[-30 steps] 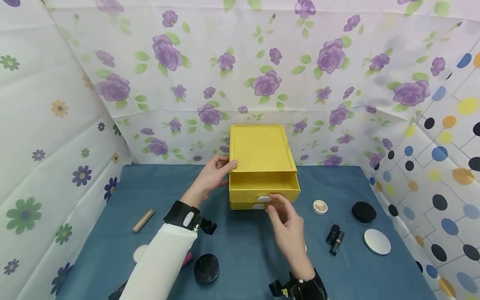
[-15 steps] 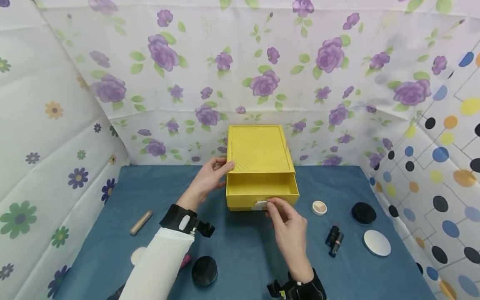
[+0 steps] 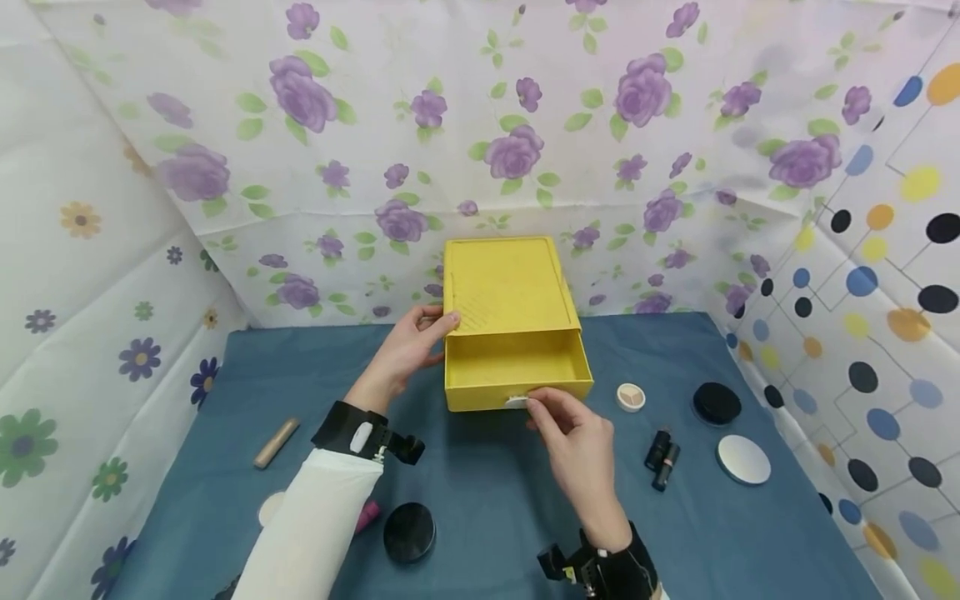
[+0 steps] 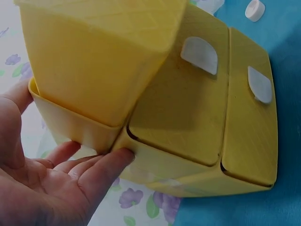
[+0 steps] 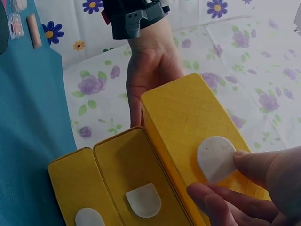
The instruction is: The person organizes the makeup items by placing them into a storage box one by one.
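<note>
A yellow box of stacked drawers stands against the floral backdrop. Its top drawer is pulled out partway, and the inside that shows in the head view is bare. My right hand pinches the white handle of that drawer between thumb and fingers. On the box's left side rests my left hand, thumb at the top edge and fingers fairly straight against the side wall. Two lower drawers with white handles stay closed in the wrist views.
On the blue cloth lie a black round case, a tan tube and a pink item partly behind the left sleeve. To the right are a small round palette, two dark lipsticks, a black disc and a white disc.
My right hand has drawn the top drawer further toward me, so more of its inside shows. The left hand keeps its place on the box. The head view has shifted slightly.
</note>
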A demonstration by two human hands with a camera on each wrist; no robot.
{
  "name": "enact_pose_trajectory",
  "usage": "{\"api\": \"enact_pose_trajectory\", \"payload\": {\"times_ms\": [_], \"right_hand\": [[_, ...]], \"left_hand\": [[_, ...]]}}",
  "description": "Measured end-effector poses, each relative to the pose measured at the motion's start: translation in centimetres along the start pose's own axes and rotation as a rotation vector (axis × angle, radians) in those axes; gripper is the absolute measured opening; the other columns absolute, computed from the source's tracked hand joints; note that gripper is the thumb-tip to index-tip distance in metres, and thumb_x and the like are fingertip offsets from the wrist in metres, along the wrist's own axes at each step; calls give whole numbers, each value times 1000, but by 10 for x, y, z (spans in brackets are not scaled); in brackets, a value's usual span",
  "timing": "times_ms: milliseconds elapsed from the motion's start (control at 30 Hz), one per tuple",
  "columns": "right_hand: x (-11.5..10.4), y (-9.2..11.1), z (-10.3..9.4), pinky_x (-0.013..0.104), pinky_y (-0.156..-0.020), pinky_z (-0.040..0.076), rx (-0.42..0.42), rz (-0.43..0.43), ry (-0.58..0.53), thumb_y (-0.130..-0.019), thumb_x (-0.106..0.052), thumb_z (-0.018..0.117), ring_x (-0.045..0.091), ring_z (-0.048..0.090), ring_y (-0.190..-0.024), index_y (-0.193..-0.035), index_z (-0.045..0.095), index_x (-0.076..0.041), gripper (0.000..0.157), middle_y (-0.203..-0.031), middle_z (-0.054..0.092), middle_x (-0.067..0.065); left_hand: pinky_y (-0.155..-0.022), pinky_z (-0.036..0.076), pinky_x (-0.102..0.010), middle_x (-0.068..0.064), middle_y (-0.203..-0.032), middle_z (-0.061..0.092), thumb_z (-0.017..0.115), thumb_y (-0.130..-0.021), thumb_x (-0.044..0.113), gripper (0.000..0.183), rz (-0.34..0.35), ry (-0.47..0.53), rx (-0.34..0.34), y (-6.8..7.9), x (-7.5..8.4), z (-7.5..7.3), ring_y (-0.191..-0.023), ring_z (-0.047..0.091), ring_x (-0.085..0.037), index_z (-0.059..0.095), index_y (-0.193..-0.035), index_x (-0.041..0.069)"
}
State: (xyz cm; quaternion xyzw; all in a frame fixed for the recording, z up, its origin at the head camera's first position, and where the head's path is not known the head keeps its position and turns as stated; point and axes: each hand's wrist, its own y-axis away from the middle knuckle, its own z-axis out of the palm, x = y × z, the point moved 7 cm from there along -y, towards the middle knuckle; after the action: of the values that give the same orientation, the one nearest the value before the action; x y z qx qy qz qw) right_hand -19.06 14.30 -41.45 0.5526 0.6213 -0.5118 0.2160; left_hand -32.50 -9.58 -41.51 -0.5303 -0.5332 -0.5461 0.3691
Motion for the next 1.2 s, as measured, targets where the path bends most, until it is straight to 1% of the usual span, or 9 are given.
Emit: {"api": "enact_pose_trajectory", "payload": {"times_ms": [100,267,400,567,700,800,933,1100,1200], "right_hand": [[-1,0,1,28,-55,58,-17,8,-7,-93,-37,69,6,66,-70,-104,71,-31,12,-82,69,-16],[-1,2,-1,27,-58,59,-35,7,-18,-93,-37,69,7,66,-69,-104,71,-30,13,-84,70,-15],[-2,4,-3,27,-59,60,-48,4,-13,-93,-38,69,6,66,-69,-103,71,-30,13,-85,71,-13],[0,8,-6,26,-60,60,-55,31,7,-92,-39,70,3,65,-68,-101,72,-29,13,-84,72,-11],[0,9,-6,26,-59,60,-62,56,20,-91,-41,70,4,66,-67,-100,72,-30,14,-84,72,-12],[0,10,-6,25,-60,60,-62,67,14,-91,-40,71,5,67,-68,-100,72,-30,14,-85,72,-11],[0,12,-7,24,-62,60,-63,82,14,-91,-39,71,3,66,-67,-100,73,-30,13,-85,72,-12],[0,11,-8,24,-62,60,-64,82,21,-92,-39,71,1,65,-67,-101,72,-29,13,-86,73,-11],[-1,11,-8,24,-62,60,-61,74,23,-92,-38,71,2,66,-67,-101,72,-30,12,-86,72,-13]], "left_hand": [[-98,51,-50,-8,-145,45,68,-86,60,77,-3,5,11,0,1,-2,-124,50,-22,42,-141,13],[-98,50,-51,-9,-144,47,68,-88,58,76,9,17,18,-1,2,-1,-123,51,-22,41,-142,11],[-97,51,-50,-9,-143,48,68,-87,59,77,8,16,22,-1,2,-1,-122,52,-22,41,-141,11],[-97,51,-51,-9,-143,48,68,-86,60,78,11,2,11,0,1,1,-122,52,-22,42,-141,12],[-98,50,-51,-9,-143,48,68,-87,60,76,11,-2,9,0,0,1,-122,52,-22,43,-140,13],[-98,50,-51,-8,-143,48,68,-87,59,75,13,4,5,-1,0,2,-122,52,-22,43,-140,13],[-97,51,-52,-9,-143,49,68,-87,59,75,19,7,3,-1,0,2,-122,52,-22,43,-140,13],[-97,51,-52,-9,-142,49,68,-87,59,74,25,6,9,0,1,2,-121,53,-22,44,-139,12],[-96,51,-51,-9,-142,49,68,-87,58,74,29,8,10,0,2,3,-121,53,-23,44,-139,12]]}}
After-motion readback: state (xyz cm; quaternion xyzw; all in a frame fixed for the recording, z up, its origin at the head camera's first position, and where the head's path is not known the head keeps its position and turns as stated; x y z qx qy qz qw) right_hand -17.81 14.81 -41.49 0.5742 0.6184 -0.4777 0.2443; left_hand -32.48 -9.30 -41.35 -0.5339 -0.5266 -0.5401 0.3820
